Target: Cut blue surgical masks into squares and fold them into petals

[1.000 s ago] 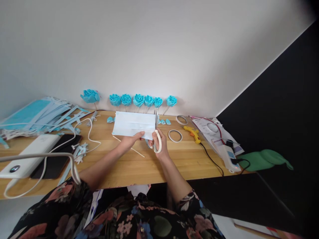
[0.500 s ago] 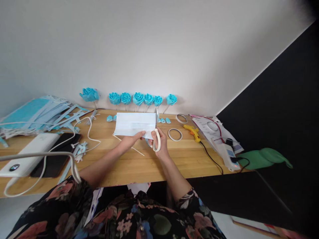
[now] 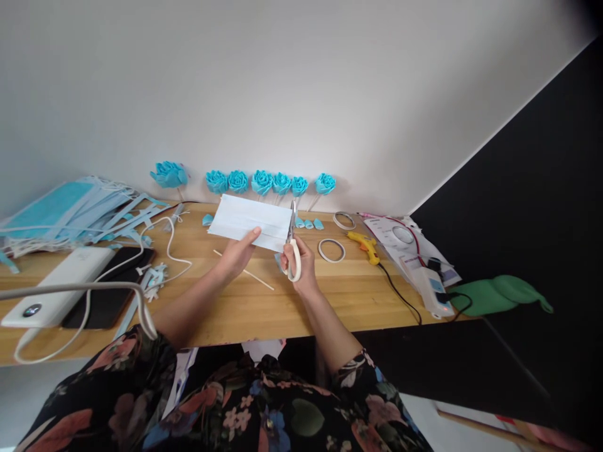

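Note:
My left hand grips a pale blue face mask by its lower edge, thumb on top and the other fingers hidden beneath. Wrapped in my right hand are white-handled scissors, blades pointing away from me along the mask's right edge. Near my right fingers there is a small pale blue scrap, partly hidden. Below the mask a thin white stick lies on the wooden table. Several small blue petal pieces rest just beyond the scissors.
Several blue flowers on sticks stand along the wall. At left are a pile of masks, a white power bank, a dark phone and cables. To the right lie tape rolls, a yellow glue gun and a power strip.
The mask has tilted, its left end higher, and my left hand has shifted up and left along it. The scissors have turned slightly and now lie along the mask's right edge.

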Demonstrator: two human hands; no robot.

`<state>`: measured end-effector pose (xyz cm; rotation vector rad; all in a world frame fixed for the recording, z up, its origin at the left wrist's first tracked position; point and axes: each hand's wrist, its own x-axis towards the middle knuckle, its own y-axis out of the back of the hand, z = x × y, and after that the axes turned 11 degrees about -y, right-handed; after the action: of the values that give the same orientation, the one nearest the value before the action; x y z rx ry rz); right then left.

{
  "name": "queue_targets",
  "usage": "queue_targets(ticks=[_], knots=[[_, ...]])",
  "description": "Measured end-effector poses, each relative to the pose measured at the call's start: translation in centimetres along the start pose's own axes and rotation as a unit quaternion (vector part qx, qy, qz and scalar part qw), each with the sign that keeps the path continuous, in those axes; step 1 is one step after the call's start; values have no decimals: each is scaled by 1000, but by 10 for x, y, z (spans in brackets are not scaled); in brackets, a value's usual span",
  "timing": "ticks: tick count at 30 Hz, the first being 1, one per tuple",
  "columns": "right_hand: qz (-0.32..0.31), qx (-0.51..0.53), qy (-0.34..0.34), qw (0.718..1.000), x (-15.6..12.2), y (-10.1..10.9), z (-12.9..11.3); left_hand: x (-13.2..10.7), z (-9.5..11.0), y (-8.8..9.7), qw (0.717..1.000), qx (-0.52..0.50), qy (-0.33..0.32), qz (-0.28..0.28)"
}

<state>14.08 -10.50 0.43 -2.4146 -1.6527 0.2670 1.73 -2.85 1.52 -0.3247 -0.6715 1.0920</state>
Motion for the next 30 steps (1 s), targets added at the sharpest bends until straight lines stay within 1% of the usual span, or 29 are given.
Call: queue_targets(ticks=[2, 5, 12, 14, 16, 18, 19, 20, 21, 23, 24, 26, 27, 28, 29, 30], knots=[[-1, 6, -23, 1000, -1, -3, -1, 4, 4, 0, 999, -28, -1, 23], [-1, -5, -47, 999, -1, -5, -2, 10, 7, 4, 997, -43, 1, 67], [-32, -45, -80, 995, 1, -4, 4, 19, 5, 15, 990, -24, -18, 136], [-64, -52, -91, 992, 0, -3, 3, 22, 5, 18, 988, -11, -23, 152], [-115, -67, -104, 986, -2, -1, -3, 27, 7, 22, 985, -4, -38, 166], [-158, -125, -109, 973, -8, 7, -15, 33, 10, 28, 981, -4, -62, 181], [-167, -178, -107, 964, -12, 15, -23, 36, 12, 31, 979, -5, -76, 191], [-168, -244, -97, 950, -18, 24, -32, 39, 14, 33, 976, -7, -88, 200], [-166, -317, -75, 931, -24, 36, -42, 40, 16, 35, 973, -6, -97, 207], [-131, -467, -61, 872, -37, 64, -61, 42, 16, 38, 972, 2, -103, 210], [-104, -526, -58, 842, -43, 80, -69, 42, 15, 38, 974, 10, -100, 203], [-56, -635, -55, 769, -51, 110, -79, 39, 12, 36, 979, 35, -86, 180], [-47, -680, -50, 730, -54, 123, -81, 37, 10, 34, 982, 51, -78, 163], [-51, -719, -47, 691, -55, 134, -82, 35, 8, 33, 984, 67, -69, 147], [-61, -749, -47, 658, -55, 142, -82, 32, 6, 31, 986, 85, -61, 131], [-69, -772, -44, 631, -55, 148, -81, 30, 4, 29, 986, 101, -54, 117]])
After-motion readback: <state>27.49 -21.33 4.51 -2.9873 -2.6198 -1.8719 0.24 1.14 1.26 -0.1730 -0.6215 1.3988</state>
